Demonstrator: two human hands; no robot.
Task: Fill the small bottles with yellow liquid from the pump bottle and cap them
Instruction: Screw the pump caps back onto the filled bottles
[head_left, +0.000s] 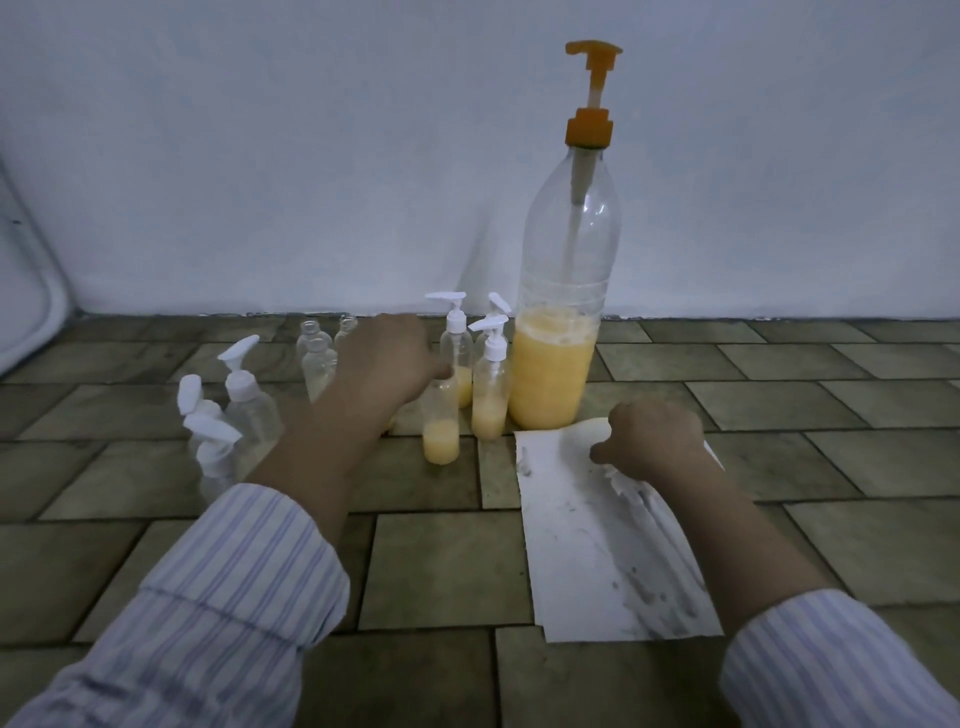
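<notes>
A: The left hand (387, 358) is wrapped round the top of a small uncapped bottle (440, 422), fingers closed on its neck. The right hand (652, 439) is a loose fist pressing down on a white paper sheet (602, 540); something white shows under it, but I cannot tell whether it grips that.

B: What does the held bottle look like?

A: Clear plastic, slim and round, standing upright on the tiled floor (426, 566), with pale yellow, foamy liquid in its lower third.

B: And the pump bottle?

A: The pump bottle (563, 291) is tall, clear and ribbed near the middle, with an orange pump head raised high. It stands by the wall (260, 156), touching the far edge of the sheet. Yellow liquid fills roughly its bottom third, frothy on top.

B: Others?

A: Capped bottles (490, 384) with white pump tops and some yellow liquid stand between the held one and the pump bottle. To the left, empty capped bottles (244, 400) cluster together, and two open empties (315, 353) stand behind the hand.

B: The surfaces?

A: Matt brownish brick-pattern tiles; the sheet is smudged grey. Striped sleeves (234, 597) cover both forearms.
</notes>
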